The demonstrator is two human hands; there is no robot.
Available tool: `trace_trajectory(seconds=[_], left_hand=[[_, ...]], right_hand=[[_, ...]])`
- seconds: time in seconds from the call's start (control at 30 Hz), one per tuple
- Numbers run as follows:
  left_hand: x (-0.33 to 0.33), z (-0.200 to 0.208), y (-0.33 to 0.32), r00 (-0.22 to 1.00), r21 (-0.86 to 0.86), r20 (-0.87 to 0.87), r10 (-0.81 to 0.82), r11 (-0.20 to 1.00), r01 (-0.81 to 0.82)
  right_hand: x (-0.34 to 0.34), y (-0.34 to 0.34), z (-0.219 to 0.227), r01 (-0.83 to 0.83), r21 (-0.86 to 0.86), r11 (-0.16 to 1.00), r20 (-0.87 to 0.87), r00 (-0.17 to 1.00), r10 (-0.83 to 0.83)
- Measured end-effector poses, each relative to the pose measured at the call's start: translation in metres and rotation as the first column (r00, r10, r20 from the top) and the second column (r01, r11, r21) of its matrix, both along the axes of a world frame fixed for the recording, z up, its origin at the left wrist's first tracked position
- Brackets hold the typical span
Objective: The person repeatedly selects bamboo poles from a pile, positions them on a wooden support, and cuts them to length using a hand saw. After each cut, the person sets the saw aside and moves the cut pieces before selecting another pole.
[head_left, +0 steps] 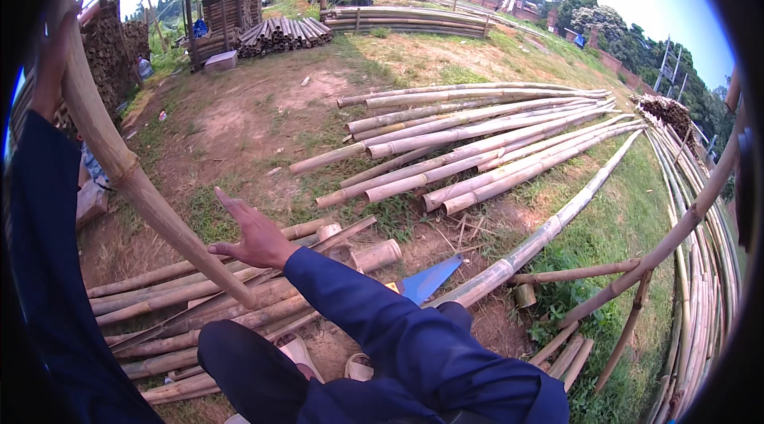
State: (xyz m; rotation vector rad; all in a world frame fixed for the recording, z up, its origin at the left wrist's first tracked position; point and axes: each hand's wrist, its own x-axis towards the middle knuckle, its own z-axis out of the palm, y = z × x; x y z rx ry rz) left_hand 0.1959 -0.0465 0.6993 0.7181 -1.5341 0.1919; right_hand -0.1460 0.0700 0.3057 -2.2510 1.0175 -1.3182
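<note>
A thick bamboo pole [131,169] slants down from the upper left, its lower end [247,295] over a pile of cut bamboo lengths [171,294]. My left hand [54,62] is closed round the pole's upper part, at the dim edge of the picture. My right hand [259,235] reaches out over the pile, to the right of the pole. Its fingers are apart and it holds nothing. Beside my right forearm lies a saw with a blue blade [432,278]; my sleeve hides its handle. Short bamboo pieces [377,256] sit by the pile.
Several long bamboo poles [485,138] lie spread on the ground ahead. One long pole [549,233] runs from near my knee to the far right. A bamboo frame [660,253] stands at right, beside a long pole stack [700,289]. Bundled lengths [278,36] are stacked farther back.
</note>
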Motion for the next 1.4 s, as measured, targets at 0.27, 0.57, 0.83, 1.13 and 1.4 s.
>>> trace_trajectory(seconds=[0.27, 0.57, 0.83, 1.13, 1.4], left_hand=[[0.031, -0.047, -0.008, 0.977, -0.062, 0.062, 0.205, 0.978, -0.201], [0.029, -0.152, 0.010, 0.933, -0.036, 0.171, 0.316, 0.949, -0.315], [-0.019, -0.310, 0.102, 0.848, 0.191, 0.492, 0.198, 0.926, -0.327], [-0.017, -0.449, 0.164, 0.587, 0.221, 0.804, 0.099, 0.866, -0.448], [0.025, -0.542, 0.143, 0.540, 0.253, 0.831, 0.130, 0.778, -0.576]], right_hand=[[-0.059, 0.001, 0.088, 0.059, -0.144, 0.988, 0.294, 0.956, -0.014], [-0.076, -0.001, 0.165, 0.045, -0.118, 0.992, 0.510, 0.860, 0.022], [-0.079, -0.061, 0.169, -0.290, 0.098, 0.952, 0.954, 0.301, -0.006], [-0.075, -0.078, -0.020, -0.463, 0.360, 0.810, 0.920, 0.029, -0.392], [-0.061, -0.023, -0.151, -0.346, 0.765, 0.543, 0.631, 0.241, -0.737]])
